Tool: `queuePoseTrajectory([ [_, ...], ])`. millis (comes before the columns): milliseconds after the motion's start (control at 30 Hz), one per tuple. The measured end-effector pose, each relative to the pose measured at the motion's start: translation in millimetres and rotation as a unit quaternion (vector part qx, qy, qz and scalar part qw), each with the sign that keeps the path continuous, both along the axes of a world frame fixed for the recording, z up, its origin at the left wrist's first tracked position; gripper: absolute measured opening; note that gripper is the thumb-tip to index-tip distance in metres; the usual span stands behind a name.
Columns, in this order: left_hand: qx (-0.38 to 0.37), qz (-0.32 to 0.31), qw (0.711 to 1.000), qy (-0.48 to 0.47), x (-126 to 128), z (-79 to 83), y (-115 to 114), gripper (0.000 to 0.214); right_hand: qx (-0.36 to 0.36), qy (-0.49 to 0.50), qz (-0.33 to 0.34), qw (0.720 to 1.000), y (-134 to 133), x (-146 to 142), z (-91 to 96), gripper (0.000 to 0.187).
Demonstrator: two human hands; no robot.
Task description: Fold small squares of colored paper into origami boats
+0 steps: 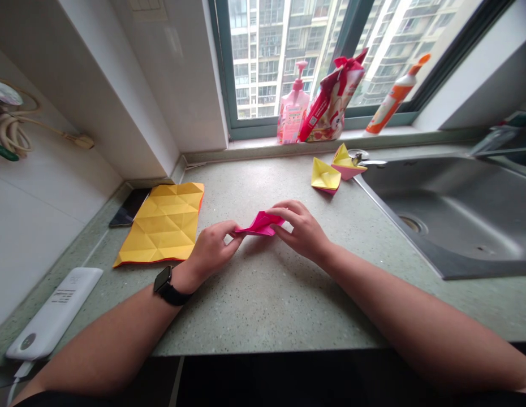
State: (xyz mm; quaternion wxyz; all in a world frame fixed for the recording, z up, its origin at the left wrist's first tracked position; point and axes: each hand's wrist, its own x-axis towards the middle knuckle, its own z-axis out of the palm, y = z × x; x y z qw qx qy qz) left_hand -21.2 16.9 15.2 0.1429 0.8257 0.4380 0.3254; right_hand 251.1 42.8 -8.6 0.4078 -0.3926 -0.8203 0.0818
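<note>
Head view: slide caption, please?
Left hand and right hand hold folded magenta paper over a speckled countertop, two yellow-and-pink origami pieces near the sink.

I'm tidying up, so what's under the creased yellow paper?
A dark, phone-like slab sticks out past the far left edge of the creased yellow paper, partly beneath it. The paper hides the rest of the slab and whatever else lies there.

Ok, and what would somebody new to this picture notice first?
Probably the bright pink folded paper, held between the left hand and the right hand over the speckled pale-green countertop. Next might come the large creased yellow paper lying to the left, then the two small yellow-and-pink folded paper shapes near the back left corner of the grey metal sink.
</note>
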Motion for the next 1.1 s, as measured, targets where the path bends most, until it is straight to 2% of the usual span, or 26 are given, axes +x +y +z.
queuePoseTrajectory([
  [100,0.015,-0.017,1.0,-0.008,-0.3,-1.6,0.4,0.013,0.008,-0.002,-0.012,1.0,0.3,0.2,-2.5,0.033],
  [267,0.026,-0.04,0.999,-0.018,-0.6,-3.4,0.9,0.011,0.016,-0.015,-0.012,1.0,1.1,1.8,-5.2,0.019],
  [467,0.018,-0.022,0.999,-0.023,0.2,-0.7,-1.0,0.012,0.001,-0.025,-0.002,1.0,0.9,2.2,-2.7,0.011],
  [833,-0.001,0.009,1.0,-0.01,-0.4,-1.4,-0.3,0.015,0.002,-0.073,0.048,0.996,-2.2,-2.0,-2.0,0.013],
  [1100,-0.009,0.001,1.0,-0.028,0.8,-1.6,0.0,0.006,0.001,-0.016,0.004,1.0,-2.1,-1.1,-0.1,0.011],
])
